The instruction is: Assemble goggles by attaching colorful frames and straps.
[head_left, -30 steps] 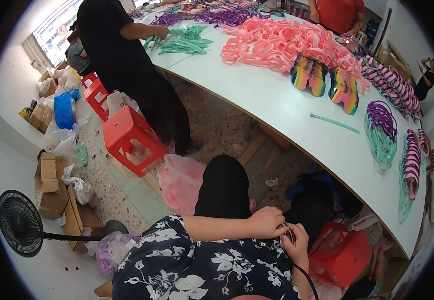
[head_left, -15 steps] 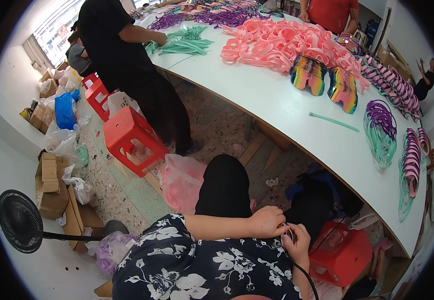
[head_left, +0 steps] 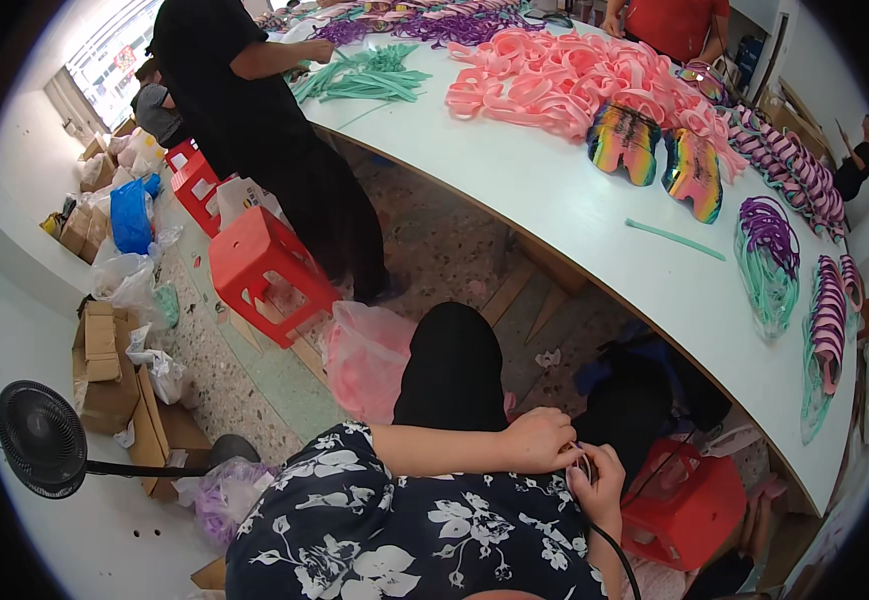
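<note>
In my lap, my left hand (head_left: 542, 440) and my right hand (head_left: 600, 477) meet with bent fingers closed around something small. A sliver of purple and a dark rounded edge show between the fingertips; the rest is hidden, so its kind cannot be made out. From below my right hand a black cable (head_left: 614, 548) runs down toward the lower edge. On the white table (head_left: 554, 215) before me lie two rainbow mirrored goggle lenses (head_left: 622, 146) and a single mint-green strap (head_left: 676, 240). A large heap of pink straps (head_left: 564, 80) lies behind them.
Bundles of purple and green straps (head_left: 766, 265) lie at the table's right. A co-worker in black (head_left: 254, 130) stands by mint-green straps (head_left: 379, 75); another in red (head_left: 669, 25) is across the table. Red stools (head_left: 254, 250), a pink bag (head_left: 366, 360) and a black fan (head_left: 42, 438) stand around me.
The co-worker in black has raised a hand from the mint-green straps. My two hands stay together in my lap, almost unmoved. The view has shifted slightly.
</note>
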A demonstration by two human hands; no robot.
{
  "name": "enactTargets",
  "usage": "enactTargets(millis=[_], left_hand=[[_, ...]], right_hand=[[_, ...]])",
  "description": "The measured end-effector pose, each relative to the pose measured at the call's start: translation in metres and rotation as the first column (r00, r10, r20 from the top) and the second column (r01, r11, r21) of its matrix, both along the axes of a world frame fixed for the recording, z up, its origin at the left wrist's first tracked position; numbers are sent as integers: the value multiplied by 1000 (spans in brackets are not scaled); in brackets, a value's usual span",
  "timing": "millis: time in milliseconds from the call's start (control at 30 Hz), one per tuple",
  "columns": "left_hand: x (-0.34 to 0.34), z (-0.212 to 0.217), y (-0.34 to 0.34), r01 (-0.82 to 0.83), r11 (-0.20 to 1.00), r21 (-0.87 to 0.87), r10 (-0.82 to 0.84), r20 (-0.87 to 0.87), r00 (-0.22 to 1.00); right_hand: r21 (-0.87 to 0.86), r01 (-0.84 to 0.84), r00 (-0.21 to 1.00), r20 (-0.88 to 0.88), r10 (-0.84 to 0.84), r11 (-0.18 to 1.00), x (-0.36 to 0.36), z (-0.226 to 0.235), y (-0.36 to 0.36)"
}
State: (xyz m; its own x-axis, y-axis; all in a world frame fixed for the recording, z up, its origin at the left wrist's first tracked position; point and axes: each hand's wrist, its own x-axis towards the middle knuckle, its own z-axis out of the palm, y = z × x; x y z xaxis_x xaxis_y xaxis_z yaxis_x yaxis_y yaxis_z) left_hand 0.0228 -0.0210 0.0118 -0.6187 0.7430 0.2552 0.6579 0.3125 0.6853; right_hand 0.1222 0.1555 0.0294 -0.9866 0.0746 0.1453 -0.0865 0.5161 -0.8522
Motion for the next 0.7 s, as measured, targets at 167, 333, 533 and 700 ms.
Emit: enactTargets(millis=[167, 333, 533, 700], left_hand=[[0, -1, 0, 4, 1000, 20, -4, 3, 1000], [0, -1, -1, 4, 1000, 20, -4, 6, 1000], [0, 0, -2, 4, 1000, 29, -4, -10, 1000], [1, 2, -1, 7, 1000, 27, -7, -9, 1000]], right_hand=[[-3, 11, 1000, -6, -11, 1000, 0, -3, 0], [1, 9, 1000, 0, -9, 1000, -1, -1, -1], [-4, 14, 1000, -9, -14, 1000, 0, -1, -2], [-19, 16, 999, -33, -16, 1000, 0, -3, -2]])
